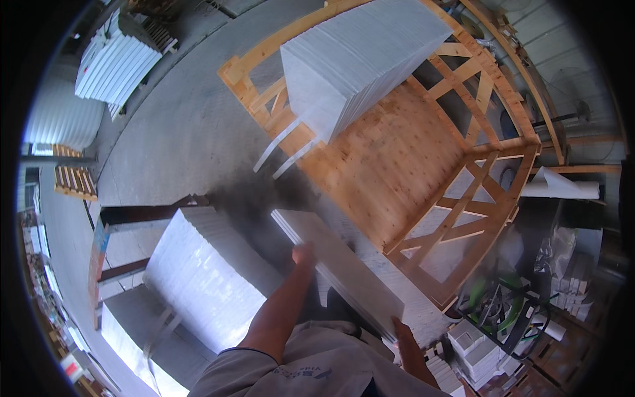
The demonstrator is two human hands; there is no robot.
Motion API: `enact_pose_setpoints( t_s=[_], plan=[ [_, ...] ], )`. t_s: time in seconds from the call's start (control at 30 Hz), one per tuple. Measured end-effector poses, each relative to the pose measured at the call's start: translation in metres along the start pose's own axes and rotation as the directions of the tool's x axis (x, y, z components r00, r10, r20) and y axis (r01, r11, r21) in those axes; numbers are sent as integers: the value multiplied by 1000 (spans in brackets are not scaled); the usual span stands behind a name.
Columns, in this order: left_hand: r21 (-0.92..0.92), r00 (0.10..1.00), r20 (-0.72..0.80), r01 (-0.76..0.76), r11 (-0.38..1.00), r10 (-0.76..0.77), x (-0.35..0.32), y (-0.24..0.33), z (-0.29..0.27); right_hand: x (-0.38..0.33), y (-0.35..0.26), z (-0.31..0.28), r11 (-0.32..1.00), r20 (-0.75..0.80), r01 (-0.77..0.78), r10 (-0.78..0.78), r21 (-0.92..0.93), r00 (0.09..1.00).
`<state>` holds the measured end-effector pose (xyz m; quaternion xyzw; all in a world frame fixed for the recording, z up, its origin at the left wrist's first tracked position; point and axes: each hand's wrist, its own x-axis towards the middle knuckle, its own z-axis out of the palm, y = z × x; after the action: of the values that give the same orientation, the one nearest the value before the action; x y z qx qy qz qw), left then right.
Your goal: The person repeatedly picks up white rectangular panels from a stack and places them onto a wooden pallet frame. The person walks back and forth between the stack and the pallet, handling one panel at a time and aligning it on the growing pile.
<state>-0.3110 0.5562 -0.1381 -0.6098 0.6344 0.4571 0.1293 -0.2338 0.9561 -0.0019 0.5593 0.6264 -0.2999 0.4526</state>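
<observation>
Across the front of my body I carry a few thin grey stone slabs (344,268), pressed together and slanting from upper left to lower right. My left hand (303,253) is closed on their far left edge. At the opposite end, my right hand (401,333) grips the lower corner. Beyond the slabs lies a wooden crate (397,172) with an open side and a plywood floor. A tight row of upright slabs (364,53) fills its far part, with two pale strips (281,147) sticking out beneath them.
To my left a block of stacked slabs (202,271) leans by a metal frame (99,264). More slabs (119,59) stand on a pallet at the far left. Cross-braced crate sides (463,218) rise on the right. A green hose reel (499,308) and white boxes (473,347) sit at lower right.
</observation>
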Motion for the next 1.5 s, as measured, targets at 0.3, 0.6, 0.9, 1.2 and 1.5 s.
enact_pose_setpoints(
  t_s=[0.3,0.6,0.9,1.2,1.5],
  plan=[
    [-217,999,25,34,976,-29,58,127,2,-35,-103,54,996,56,85,-85,10,995],
    [-338,994,105,63,939,-29,187,139,64,-13,-189,86,991,37,103,-106,87,994],
    [-180,981,196,40,983,-4,291,158,102,-44,-282,151,990,-34,35,-31,139,999],
    [-116,965,250,115,986,-83,380,200,97,-88,-346,224,989,-81,-105,114,107,990],
    [260,910,346,-325,909,227,277,273,17,-158,-397,286,791,253,-198,57,579,966]
  ],
)
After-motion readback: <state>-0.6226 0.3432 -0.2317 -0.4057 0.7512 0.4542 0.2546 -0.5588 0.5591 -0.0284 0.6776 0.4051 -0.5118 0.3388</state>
